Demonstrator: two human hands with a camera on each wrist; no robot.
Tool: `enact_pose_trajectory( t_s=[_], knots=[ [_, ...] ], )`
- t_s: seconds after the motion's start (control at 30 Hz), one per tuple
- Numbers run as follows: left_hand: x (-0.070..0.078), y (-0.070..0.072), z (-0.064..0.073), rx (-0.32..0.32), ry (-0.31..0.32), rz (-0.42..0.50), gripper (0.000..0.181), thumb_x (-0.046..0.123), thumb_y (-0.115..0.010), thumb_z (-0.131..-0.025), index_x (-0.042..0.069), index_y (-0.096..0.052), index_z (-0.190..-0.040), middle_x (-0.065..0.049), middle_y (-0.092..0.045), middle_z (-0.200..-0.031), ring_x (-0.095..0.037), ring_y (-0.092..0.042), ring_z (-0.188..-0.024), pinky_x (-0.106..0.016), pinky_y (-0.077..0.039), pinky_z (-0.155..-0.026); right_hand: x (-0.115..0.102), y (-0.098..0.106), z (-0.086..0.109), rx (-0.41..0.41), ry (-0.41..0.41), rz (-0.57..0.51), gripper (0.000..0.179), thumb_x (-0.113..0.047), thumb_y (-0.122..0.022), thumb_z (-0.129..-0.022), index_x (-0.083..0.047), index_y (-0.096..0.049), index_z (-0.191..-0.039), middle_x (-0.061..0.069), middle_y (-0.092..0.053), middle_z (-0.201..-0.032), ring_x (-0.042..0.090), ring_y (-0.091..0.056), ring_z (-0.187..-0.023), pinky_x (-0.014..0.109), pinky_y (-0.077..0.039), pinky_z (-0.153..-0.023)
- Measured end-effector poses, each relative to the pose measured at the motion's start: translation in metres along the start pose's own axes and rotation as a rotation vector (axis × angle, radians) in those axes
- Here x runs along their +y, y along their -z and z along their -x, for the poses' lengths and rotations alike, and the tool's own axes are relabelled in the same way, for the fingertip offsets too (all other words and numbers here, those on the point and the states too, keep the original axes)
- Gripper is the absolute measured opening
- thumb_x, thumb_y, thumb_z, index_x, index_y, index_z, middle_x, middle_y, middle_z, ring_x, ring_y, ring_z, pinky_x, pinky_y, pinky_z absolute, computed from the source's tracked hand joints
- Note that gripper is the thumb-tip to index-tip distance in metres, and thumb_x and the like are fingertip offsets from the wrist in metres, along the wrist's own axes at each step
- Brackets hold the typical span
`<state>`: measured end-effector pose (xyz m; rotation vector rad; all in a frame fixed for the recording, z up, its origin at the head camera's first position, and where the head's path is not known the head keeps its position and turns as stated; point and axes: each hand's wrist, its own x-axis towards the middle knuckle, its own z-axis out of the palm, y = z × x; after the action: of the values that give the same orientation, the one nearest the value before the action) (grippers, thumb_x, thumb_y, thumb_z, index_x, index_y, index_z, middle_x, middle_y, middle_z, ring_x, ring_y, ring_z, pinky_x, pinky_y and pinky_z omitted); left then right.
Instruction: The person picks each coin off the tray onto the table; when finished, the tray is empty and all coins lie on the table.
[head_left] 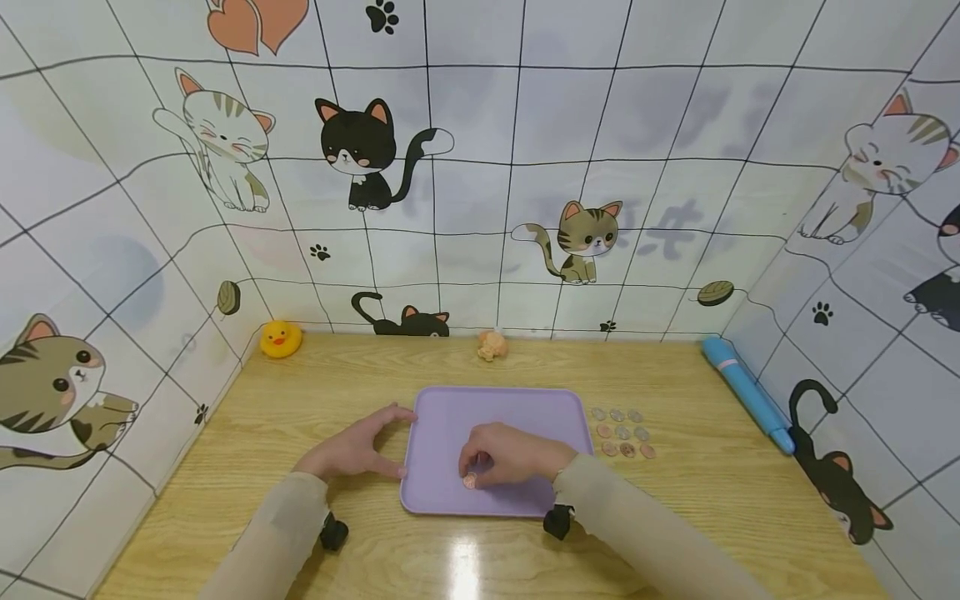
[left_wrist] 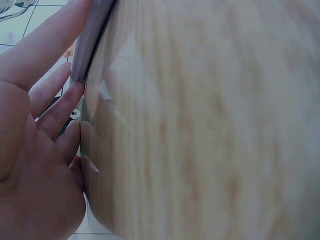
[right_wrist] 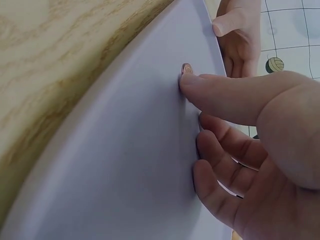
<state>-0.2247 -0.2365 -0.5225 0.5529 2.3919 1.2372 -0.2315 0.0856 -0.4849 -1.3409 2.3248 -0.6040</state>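
A lilac tray point(head_left: 525, 404) lies flat on the wooden table. Over its lower middle, my right hand point(head_left: 513, 454) pinches a small copper-coloured coin point(head_left: 469, 481) between thumb and forefinger. The right wrist view shows the coin point(right_wrist: 187, 68) at the thumb tip, close to the tray's surface point(right_wrist: 135, 135), with the other fingers loosely bent beside it. At the tray's left edge, my left hand point(head_left: 358, 446) has its thumb and fingers spread, their tips touching the rim. Seen from the left wrist, that hand point(left_wrist: 40, 150) has its fingers fairly straight along the table.
Right of the tray, several silver and copper coins point(head_left: 622, 433) lie in rows. A yellow rubber duck point(head_left: 281, 339) sits at the back left, and a small peach-coloured figure point(head_left: 492, 344) at the back middle. A blue stick-like object point(head_left: 746, 393) lies along the right wall.
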Motion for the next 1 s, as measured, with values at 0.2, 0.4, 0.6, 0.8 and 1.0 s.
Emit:
enact_pose_trajectory(
  t_s=[0.2, 0.4, 0.6, 0.8, 1.0],
  knots=[
    [0.0004, 0.0001, 0.0, 0.001, 0.01, 0.015, 0.085, 0.032, -0.095, -0.078, 0.026, -0.051, -0.15, -0.011, -0.027, -0.172, -0.04, -0.016, -0.16, -0.071, -0.009, -0.125, 0.0028, -0.0014, -0.0032, -0.015, 0.01, 0.032, 0.007, -0.017, -0.08, -0.095, -0.02, -0.077, -0.1, -0.005, -0.065, -0.097, 0.009, -0.059, -0.093, 0.018, -0.047, -0.084],
    [-0.0005, -0.0004, 0.0002, 0.001, 0.016, 0.009, 0.085, 0.033, -0.095, -0.078, 0.026, -0.051, -0.151, -0.011, -0.025, -0.173, -0.04, -0.016, -0.16, -0.071, -0.01, -0.125, 0.0054, -0.003, -0.0062, -0.03, -0.006, 0.05, 0.008, -0.017, -0.079, -0.093, -0.02, -0.073, -0.096, -0.006, -0.06, -0.094, 0.008, -0.054, -0.089, 0.018, -0.044, -0.082],
    [0.0008, -0.0004, 0.0006, -0.003, 0.013, 0.008, 0.085, 0.032, -0.095, -0.078, 0.025, -0.051, -0.151, -0.011, -0.026, -0.172, -0.04, -0.016, -0.16, -0.07, -0.01, -0.125, 0.0064, -0.0033, -0.0085, -0.053, -0.041, 0.047, 0.014, -0.012, -0.079, -0.089, -0.022, -0.069, -0.091, -0.009, -0.058, -0.095, 0.005, -0.052, -0.087, 0.018, -0.043, -0.079],
    [0.0028, 0.0, 0.0024, 0.0, 0.029, -0.003, 0.086, 0.031, -0.094, -0.079, 0.024, -0.05, -0.152, -0.017, -0.016, -0.175, -0.045, -0.009, -0.161, -0.073, -0.008, -0.124, 0.0048, -0.001, -0.0094, -0.073, -0.052, 0.044, 0.016, -0.011, -0.079, -0.088, -0.021, -0.067, -0.087, -0.011, -0.057, -0.089, 0.002, -0.049, -0.082, 0.018, -0.043, -0.076],
    [0.0024, -0.0013, 0.0018, 0.009, 0.034, 0.006, 0.086, 0.032, -0.095, -0.078, 0.026, -0.051, -0.152, -0.016, -0.016, -0.175, -0.043, -0.008, -0.161, -0.071, -0.007, -0.125, 0.0031, 0.0007, -0.0066, -0.062, -0.032, 0.0, 0.016, -0.011, -0.079, -0.091, -0.017, -0.065, -0.087, -0.01, -0.06, -0.081, 0.001, -0.051, -0.076, 0.017, -0.044, -0.07]
  ],
)
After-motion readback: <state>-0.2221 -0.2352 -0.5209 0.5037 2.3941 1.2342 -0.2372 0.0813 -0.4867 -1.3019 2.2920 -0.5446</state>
